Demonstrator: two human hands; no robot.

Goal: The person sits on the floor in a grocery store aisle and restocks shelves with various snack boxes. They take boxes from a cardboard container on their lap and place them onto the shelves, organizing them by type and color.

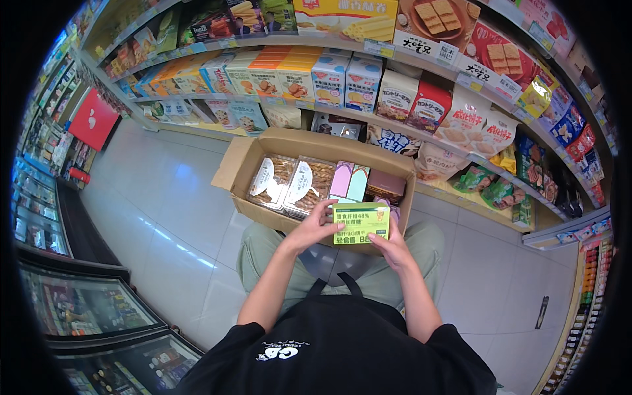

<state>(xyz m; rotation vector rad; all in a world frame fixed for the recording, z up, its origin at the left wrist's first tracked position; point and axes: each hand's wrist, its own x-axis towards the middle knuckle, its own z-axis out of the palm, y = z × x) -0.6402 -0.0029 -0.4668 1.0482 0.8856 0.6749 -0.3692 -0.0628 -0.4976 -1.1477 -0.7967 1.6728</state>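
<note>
Between my left hand [316, 227] and my right hand [393, 247] is a green biscuit box [360, 223] that bears printed writing. My left fingers grip its left side, and my right thumb lies on its lower right corner. It is held above the near side of an open cardboard carton [252, 203]. Clear plastic packs of brown twisted snacks [270, 181] fill the carton's left part. To their right stand a pink box [341, 178], a mint-green box [358, 182] and a brown box [386, 184]. The green box hides part of the contents.
Ahead, shelves [316, 104] hold rows of boxed biscuits [296, 76] and bagged snacks [461, 126]. Glass-topped freezers [94, 306] stand at the left, near a red box [95, 120]. Another stocked rack [582, 301] lines the right edge. Grey tiles [163, 197] cover the floor.
</note>
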